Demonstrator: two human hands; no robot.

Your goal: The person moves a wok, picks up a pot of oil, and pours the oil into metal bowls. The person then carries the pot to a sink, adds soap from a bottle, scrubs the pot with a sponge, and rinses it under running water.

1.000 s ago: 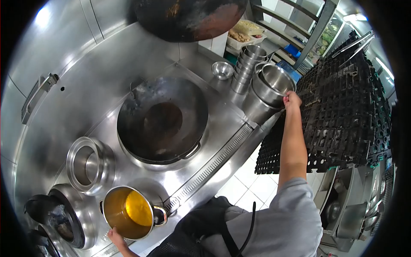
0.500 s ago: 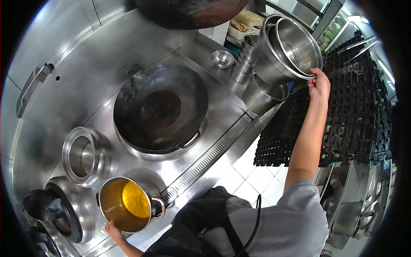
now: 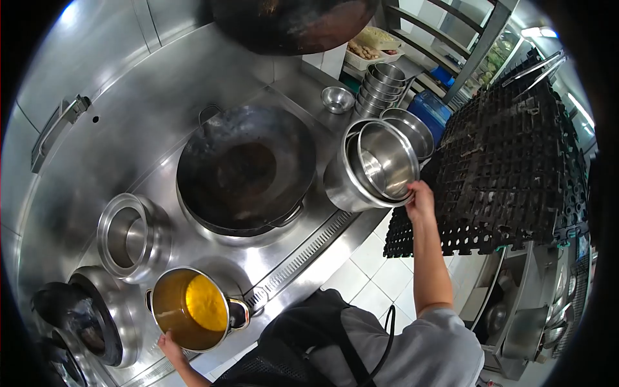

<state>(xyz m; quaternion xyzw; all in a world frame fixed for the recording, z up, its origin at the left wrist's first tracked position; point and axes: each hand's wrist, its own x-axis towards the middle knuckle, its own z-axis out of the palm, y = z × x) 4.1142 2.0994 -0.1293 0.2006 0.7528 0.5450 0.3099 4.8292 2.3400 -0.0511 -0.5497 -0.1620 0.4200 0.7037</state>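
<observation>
My right hand [image 3: 422, 198] grips the rim of a nested set of stainless steel pots [image 3: 336, 175], with its fingers closed at the lower right edge. The set is tilted, its open mouths facing up and to the right, just right of a large dark wok [image 3: 245, 171]. At the lower left, my left hand [image 3: 173, 349] pinches the near rim of a two-handled steel pot [image 3: 169, 303]. Yellow liquid [image 3: 206, 303] lies inside that pot, which rests on the steel cooktop.
Stacked steel containers [image 3: 382, 90], a small bowl [image 3: 337, 100] and another steel pot [image 3: 412, 129] stand at the back right. Black perforated mats [image 3: 503, 174] hang at right. A dark wok base [image 3: 290, 26] hangs overhead. A lidless steel pot [image 3: 106, 235] sits left.
My right hand has brought the nested pots down and left, toward the wok, uncovering the pot and stacked containers behind. My left hand stays on the pot with yellow liquid.
</observation>
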